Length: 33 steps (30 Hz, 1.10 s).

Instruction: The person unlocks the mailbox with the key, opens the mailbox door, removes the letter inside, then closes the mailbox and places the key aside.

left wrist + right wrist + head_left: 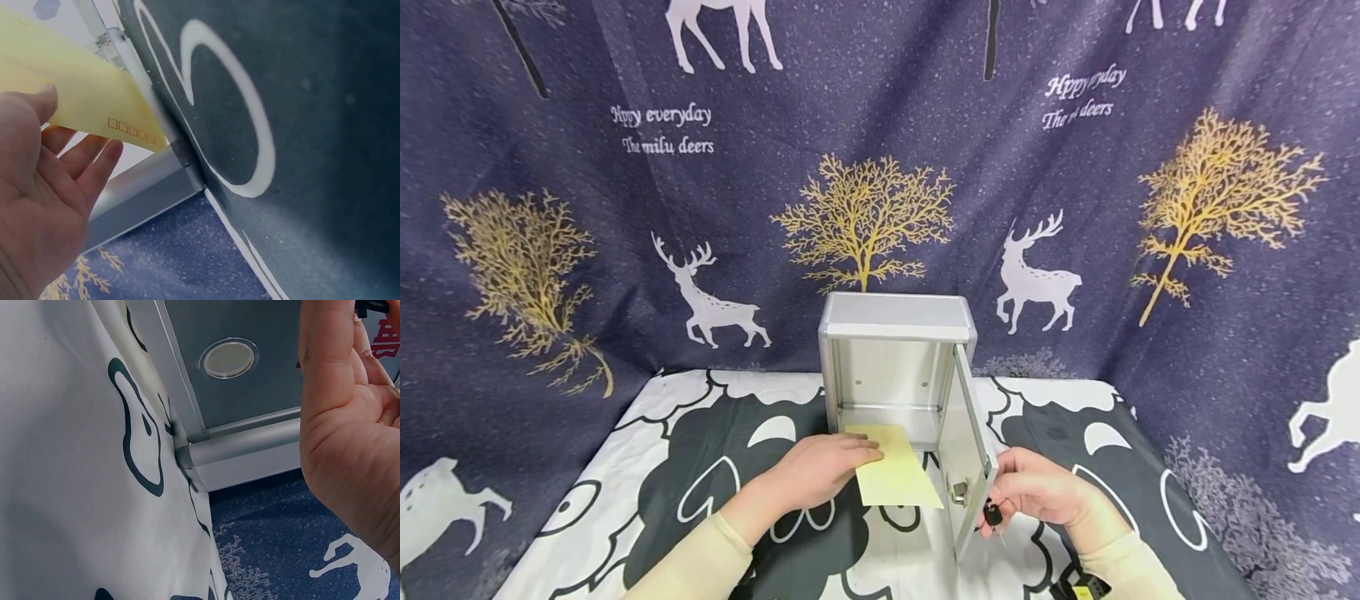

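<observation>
A silver metal mailbox (895, 317) stands upright at the back middle of the table, its door (966, 450) swung outward to the right. My left hand (831, 471) pinches a yellow envelope (898, 475) with its thumb above and fingers below. The envelope's far end lies inside the box; the near end sticks out, and red boxes show along one edge in the left wrist view. At the door's outer face, my right hand (1037, 487) holds a black-headed key (992, 512) at the lock (958, 492). Its fingertips are partly hidden.
A white and dark patterned cloth (700, 517) covers the table. Behind and at both sides hangs a dark blue curtain (880, 108) with deer and trees. The door has a round window (229, 359) and red characters. A black strap (1078, 583) sits at the right wrist.
</observation>
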{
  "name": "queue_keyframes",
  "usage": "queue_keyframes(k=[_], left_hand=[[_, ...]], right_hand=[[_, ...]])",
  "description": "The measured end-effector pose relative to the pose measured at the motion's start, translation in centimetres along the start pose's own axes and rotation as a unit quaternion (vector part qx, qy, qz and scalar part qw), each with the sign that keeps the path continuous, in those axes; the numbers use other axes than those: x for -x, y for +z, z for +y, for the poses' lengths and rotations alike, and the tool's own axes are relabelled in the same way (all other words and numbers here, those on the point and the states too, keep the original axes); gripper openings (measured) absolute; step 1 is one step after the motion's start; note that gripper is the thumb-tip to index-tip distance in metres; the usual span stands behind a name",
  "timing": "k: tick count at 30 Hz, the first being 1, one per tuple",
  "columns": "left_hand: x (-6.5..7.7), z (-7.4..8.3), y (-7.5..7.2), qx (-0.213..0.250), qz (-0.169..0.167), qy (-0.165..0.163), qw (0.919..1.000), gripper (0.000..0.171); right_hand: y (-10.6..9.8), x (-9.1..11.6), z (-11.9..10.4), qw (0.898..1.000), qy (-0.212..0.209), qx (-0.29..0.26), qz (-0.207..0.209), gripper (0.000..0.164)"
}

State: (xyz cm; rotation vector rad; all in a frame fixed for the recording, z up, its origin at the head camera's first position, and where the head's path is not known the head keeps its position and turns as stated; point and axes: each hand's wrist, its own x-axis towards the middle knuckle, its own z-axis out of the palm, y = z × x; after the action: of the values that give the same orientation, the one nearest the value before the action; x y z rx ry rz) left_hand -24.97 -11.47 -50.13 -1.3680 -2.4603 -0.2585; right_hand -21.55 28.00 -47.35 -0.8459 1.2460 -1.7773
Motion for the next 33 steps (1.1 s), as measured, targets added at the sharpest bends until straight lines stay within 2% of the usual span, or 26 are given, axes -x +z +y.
queue_keyframes(k=[4,19,24,29,33], left_hand=[[0.0,-0.1,-0.1,0.025,0.009,-0.016,0.9995,0.039],[0.2,0.1,-1.1,0.104,-0.002,-0.078,0.9916,0.040],[0.4,0.2,-1.4,0.157,-0.005,-0.112,0.9812,0.040],[0.4,0.2,-1.9,0.228,-0.004,-0.152,0.9616,0.036],[0.6,0.1,-2.4,0.270,0.012,-0.163,0.9488,0.031]], right_hand=[[0.1,0.1,0.0,1.000,-0.004,-0.002,-0.003,0.042],[0.2,0.1,0.3,1.000,-0.001,0.002,0.002,0.042],[0.2,0.1,0.2,1.000,0.001,0.003,0.002,0.042],[0.0,0.1,0.1,1.000,0.001,0.009,0.006,0.042],[0.0,0.1,0.1,1.000,0.003,0.010,0.010,0.043]])
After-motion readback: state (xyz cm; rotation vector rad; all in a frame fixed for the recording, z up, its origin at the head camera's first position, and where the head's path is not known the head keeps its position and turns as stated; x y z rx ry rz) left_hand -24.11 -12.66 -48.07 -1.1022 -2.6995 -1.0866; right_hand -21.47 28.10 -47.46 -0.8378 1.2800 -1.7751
